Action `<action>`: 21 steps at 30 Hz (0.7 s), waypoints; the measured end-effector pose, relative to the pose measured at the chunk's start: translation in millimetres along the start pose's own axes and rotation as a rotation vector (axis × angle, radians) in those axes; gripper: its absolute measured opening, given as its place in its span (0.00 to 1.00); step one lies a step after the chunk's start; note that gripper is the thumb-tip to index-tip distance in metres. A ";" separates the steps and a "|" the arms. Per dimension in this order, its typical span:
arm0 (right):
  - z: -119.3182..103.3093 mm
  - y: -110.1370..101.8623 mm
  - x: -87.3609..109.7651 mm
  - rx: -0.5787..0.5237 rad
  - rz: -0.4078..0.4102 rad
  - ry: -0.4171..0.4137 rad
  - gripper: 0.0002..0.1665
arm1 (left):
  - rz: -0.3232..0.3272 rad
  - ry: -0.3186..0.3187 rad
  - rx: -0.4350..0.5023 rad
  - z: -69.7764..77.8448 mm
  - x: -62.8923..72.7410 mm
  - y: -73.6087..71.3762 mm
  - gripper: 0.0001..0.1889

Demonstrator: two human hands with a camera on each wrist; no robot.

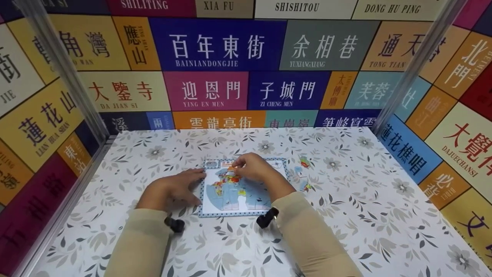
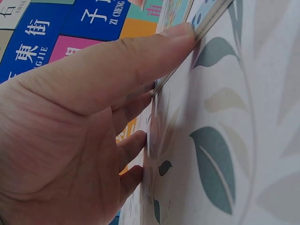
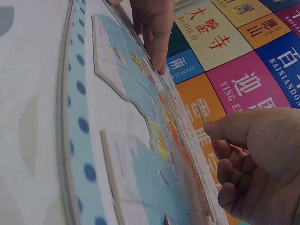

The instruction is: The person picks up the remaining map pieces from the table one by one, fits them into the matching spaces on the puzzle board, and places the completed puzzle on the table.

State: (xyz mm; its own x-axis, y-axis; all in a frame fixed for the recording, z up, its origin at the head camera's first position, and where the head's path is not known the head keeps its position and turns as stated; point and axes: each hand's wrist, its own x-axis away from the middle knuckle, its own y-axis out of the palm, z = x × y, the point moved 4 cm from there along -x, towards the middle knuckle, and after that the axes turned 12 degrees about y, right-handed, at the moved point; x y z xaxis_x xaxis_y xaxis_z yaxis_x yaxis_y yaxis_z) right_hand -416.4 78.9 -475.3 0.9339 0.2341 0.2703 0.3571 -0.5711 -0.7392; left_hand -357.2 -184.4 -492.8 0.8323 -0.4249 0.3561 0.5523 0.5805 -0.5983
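A world-map jigsaw puzzle (image 1: 226,198) lies flat on the table in a board with a blue dotted border (image 1: 238,214). Much of the map is covered by fitted pieces, and a white gap shows at its lower middle. My right hand (image 1: 253,167) pinches a thin puzzle piece (image 3: 201,114) between thumb and index finger, above the board's upper part. In the right wrist view the piece is seen edge-on. At the board's left edge rests my left hand (image 1: 175,188), fingers loosely extended. Its thumb (image 2: 176,40) touches the board's rim in the left wrist view.
Several loose puzzle pieces (image 1: 304,161) lie on the table just right of the board. The table is covered with a leaf-patterned cloth (image 1: 384,231). Panels with coloured lettered blocks (image 1: 215,46) stand behind and on both sides.
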 end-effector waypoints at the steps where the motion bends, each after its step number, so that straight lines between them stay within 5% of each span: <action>1: -0.5 1.6 -1.3 -0.009 -0.006 0.010 0.10 | -0.001 -0.002 -0.003 -0.2 0.0 -0.1 0.56; 11: 0.8 14.5 -9.1 -0.020 0.024 0.016 0.10 | -0.017 0.024 -0.073 -0.6 -0.9 -1.4 0.56; 21: 5.5 20.6 -13.1 -0.042 -0.008 0.090 0.06 | -0.006 -0.019 -0.041 -0.8 -0.4 -0.5 0.56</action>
State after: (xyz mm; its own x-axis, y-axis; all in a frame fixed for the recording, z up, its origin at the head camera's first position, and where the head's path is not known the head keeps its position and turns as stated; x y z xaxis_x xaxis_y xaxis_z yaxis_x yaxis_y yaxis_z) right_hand -421.4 68.3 -497.5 0.9280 0.1681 0.3324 0.3636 -0.6024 -0.7106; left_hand -357.9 -185.1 -493.2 0.8297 -0.4150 0.3733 0.5555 0.5484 -0.6250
